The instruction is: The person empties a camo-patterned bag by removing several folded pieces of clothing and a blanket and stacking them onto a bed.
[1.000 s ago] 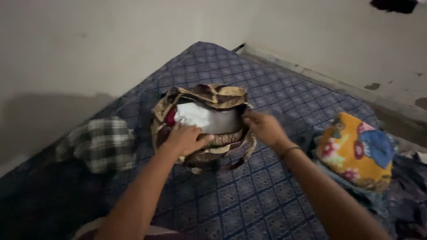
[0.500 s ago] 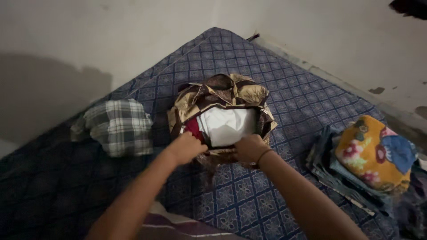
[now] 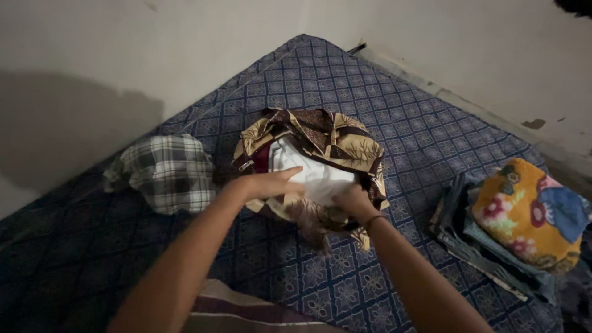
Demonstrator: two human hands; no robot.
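A brown and cream patterned cloth bag [image 3: 336,140] lies open on a blue patterned mattress [image 3: 320,80]. A white folded cloth [image 3: 311,172] and a bit of dark red cloth [image 3: 263,158] show inside its mouth. My left hand [image 3: 268,183] lies flat across the white cloth at the bag's near left rim. Closed on the bag's near edge at the right is my right hand [image 3: 353,202], with a thin band on its wrist.
A crumpled grey and white checked cloth [image 3: 168,172] lies left of the bag. At the right sits a stack of folded clothes [image 3: 481,240] topped by a yellow flowered bundle [image 3: 530,209]. Pale walls meet behind the mattress corner. A striped cloth [image 3: 246,308] lies near me.
My left hand has moved from the bag's near rim onto the white cloth and flattened. My right hand came round from the bag's right side to its near edge. The view shifted.
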